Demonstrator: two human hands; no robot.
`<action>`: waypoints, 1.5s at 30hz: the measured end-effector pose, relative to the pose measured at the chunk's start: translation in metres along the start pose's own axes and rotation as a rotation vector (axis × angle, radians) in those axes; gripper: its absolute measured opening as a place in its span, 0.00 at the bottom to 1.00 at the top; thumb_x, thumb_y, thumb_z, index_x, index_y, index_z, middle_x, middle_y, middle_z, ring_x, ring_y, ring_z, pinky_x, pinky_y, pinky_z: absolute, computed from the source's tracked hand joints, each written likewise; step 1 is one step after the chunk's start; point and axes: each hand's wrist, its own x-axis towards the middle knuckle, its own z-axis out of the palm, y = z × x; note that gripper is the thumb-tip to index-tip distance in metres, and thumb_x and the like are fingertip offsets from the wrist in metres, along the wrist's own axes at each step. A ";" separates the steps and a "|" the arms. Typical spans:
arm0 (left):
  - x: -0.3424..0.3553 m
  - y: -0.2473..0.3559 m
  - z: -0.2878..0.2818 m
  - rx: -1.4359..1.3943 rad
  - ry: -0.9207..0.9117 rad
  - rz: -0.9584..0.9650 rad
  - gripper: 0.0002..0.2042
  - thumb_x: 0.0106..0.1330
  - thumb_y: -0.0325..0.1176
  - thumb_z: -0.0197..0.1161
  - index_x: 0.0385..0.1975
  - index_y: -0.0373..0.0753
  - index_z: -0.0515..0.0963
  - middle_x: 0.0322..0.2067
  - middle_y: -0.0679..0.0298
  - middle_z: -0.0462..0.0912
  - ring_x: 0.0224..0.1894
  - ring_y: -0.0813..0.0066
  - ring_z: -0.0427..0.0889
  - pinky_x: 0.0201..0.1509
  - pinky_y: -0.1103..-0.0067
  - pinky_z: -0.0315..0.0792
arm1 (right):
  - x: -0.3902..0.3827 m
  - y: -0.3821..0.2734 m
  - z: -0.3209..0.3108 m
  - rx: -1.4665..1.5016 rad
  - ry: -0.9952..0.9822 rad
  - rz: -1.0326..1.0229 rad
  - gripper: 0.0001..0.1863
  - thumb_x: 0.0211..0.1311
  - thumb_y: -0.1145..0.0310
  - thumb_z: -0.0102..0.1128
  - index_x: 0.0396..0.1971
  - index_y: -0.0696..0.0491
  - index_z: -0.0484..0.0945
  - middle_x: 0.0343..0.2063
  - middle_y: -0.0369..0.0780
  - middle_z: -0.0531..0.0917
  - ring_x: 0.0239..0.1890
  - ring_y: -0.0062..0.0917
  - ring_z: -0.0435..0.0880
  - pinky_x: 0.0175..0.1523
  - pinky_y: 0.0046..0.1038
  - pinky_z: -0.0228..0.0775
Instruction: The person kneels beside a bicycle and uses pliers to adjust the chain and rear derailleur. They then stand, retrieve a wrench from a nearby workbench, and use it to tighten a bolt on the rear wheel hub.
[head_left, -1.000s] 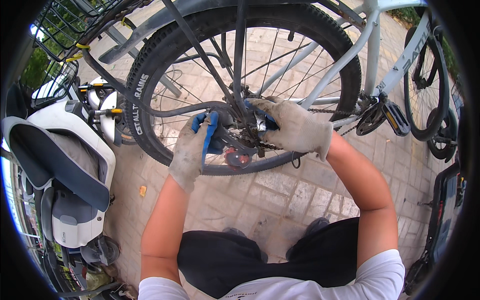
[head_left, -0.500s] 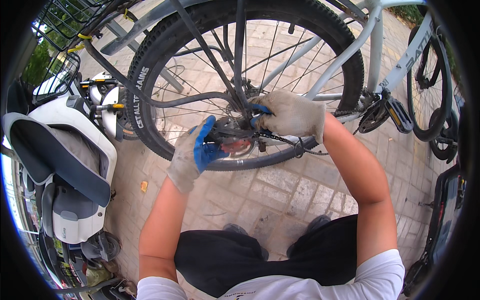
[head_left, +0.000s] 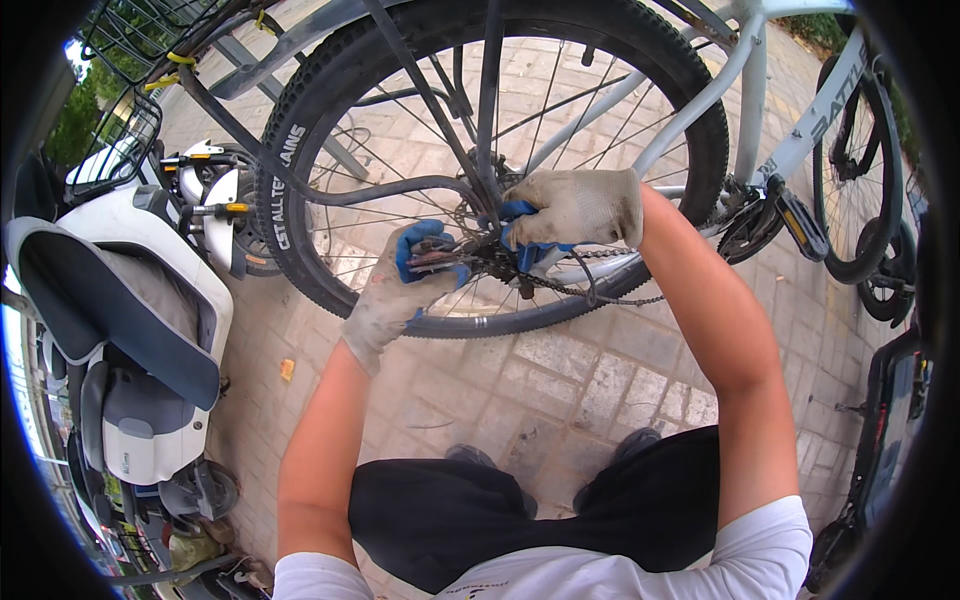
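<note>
A bicycle's rear wheel (head_left: pixel 288 215) stands in front of me with its hub near the middle of the view. My left hand (head_left: pixel 385 297), in a pale glove with blue finger coating, is closed round the rear derailleur (head_left: pixel 434 258), left of the hub. In a matching glove, my right hand (head_left: pixel 580 205) has its fingers curled at the frame end beside the hub; whatever they pinch is hidden behind the glove. The chain (head_left: pixel 625 299) sags from the derailleur area toward the crank (head_left: pixel 752 228) on the right. Dark rack struts (head_left: pixel 490 90) come down to the hub.
A white scooter (head_left: pixel 150 330) is parked close on the left. The pale bicycle frame (head_left: pixel 752 90) and a pedal (head_left: pixel 797 222) reach right, with another bicycle wheel (head_left: pixel 850 190) beyond. Paving bricks (head_left: pixel 560 365) lie below; my knees are near the wheel.
My left hand has turned and closed on the derailleur, which has swung up and left from below the hub. My right hand has shifted slightly left and stays by the hub.
</note>
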 end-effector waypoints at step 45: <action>-0.024 -0.069 -0.035 -0.030 0.178 0.031 0.28 0.58 0.26 0.70 0.59 0.36 0.68 0.49 0.55 0.76 0.51 0.66 0.78 0.62 0.71 0.72 | -0.046 0.078 0.113 -0.533 0.529 0.046 0.21 0.60 0.54 0.59 0.47 0.53 0.79 0.40 0.47 0.81 0.44 0.39 0.81 0.51 0.38 0.72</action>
